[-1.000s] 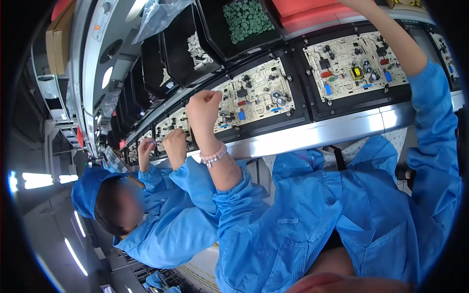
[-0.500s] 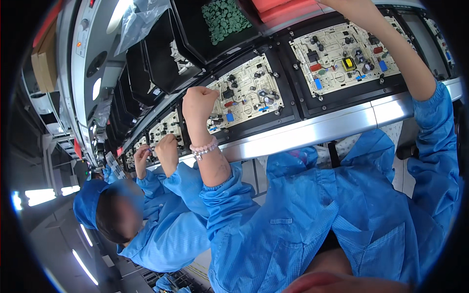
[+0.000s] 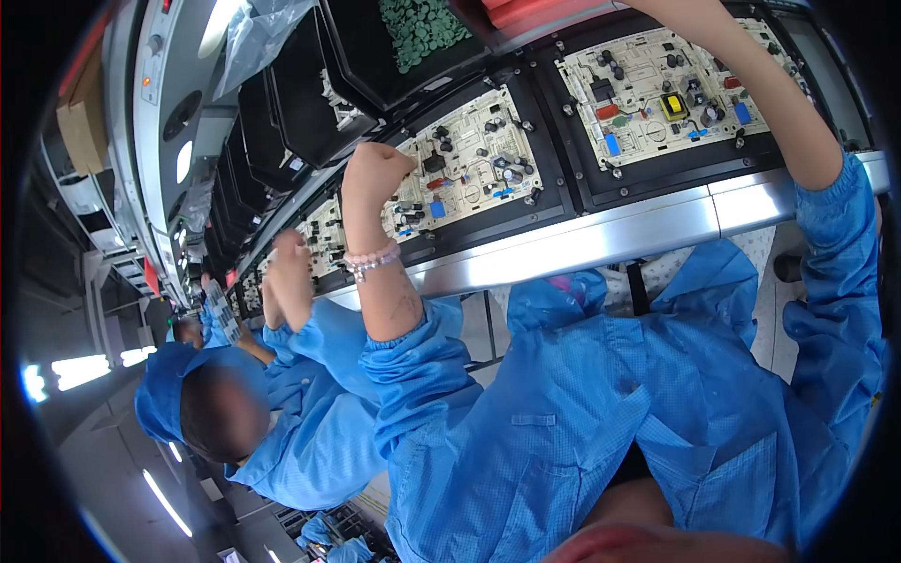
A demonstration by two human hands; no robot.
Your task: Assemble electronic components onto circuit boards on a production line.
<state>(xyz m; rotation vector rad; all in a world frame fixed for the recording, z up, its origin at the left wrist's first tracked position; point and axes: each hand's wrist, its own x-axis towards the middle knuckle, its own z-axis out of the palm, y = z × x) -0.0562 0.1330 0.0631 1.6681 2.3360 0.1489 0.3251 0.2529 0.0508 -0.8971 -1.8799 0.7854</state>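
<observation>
My left hand (image 3: 375, 175), with a beaded bracelet at the wrist, is raised beside the left end of a cream circuit board (image 3: 474, 178). Its fingers are curled closed, and whatever they hold is hidden. My right hand (image 3: 678, 11) reaches over the far edge of a second circuit board (image 3: 648, 127). The top of the picture cuts off its fingers, near a red bin (image 3: 540, 11). Both boards carry black, blue and red components and sit in black frames; the right board also shows a yellow one.
A black bin (image 3: 361, 70) of green disc-shaped parts (image 3: 422, 36) stands behind the boards, with more black bins running left. A metal rail (image 3: 582, 239) edges the line nearest me. At my left a co-worker in blue has raised hands (image 3: 289, 277) over further boards.
My left hand has shifted slightly left and up, still closed. My right arm keeps nearly the same place. The co-worker's hands have moved left and up, now blurred.
</observation>
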